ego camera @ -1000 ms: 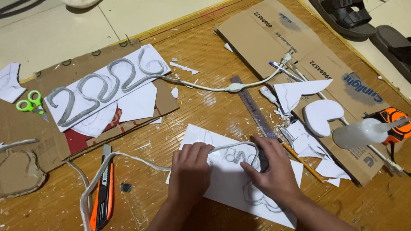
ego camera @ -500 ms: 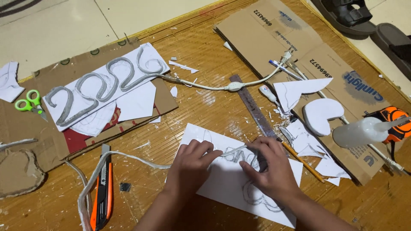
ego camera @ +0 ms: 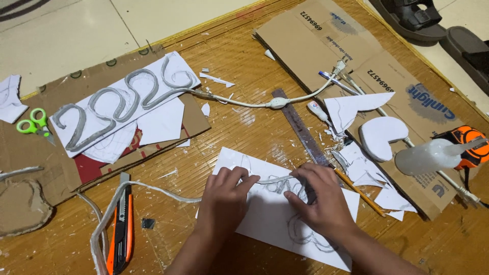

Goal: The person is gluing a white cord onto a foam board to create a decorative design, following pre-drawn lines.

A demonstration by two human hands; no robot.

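While your two hands press down near the front edge of the floor mat [ego camera: 244,76], they both hold a thin grey strip [ego camera: 272,180] on a white sheet of paper [ego camera: 265,224]. Your left hand [ego camera: 224,201] lies flat on the left part of the sheet, and its fingers are curled a little, with the tips pinching the strip where it comes onto the paper. Your right hand [ego camera: 323,203] rests on the middle of the sheet, with its fingers bent down and pushing the strip onto pencil lines drawn there. The strip runs off to the left as a pale cord [ego camera: 153,189] that loops toward the front left corner.

Just beside that cord lies an orange and black cutter knife [ego camera: 121,229]. Behind your right hand, a grey metal ruler [ego camera: 300,130] lies at a slant, and a yellow pencil [ego camera: 359,192] pokes out just beside your fingers.

Farther back on the left, a white card [ego camera: 168,122] rests on brown cardboard [ego camera: 46,158], and grey strip [ego camera: 122,99] is curved into shapes on it. Green scissors [ego camera: 33,125] lie near the left edge.

On the right, white foam scraps [ego camera: 379,137] sit on flat cardboard [ego camera: 316,35], beside a clear glue bottle [ego camera: 428,155] and an orange tape measure [ego camera: 466,145].
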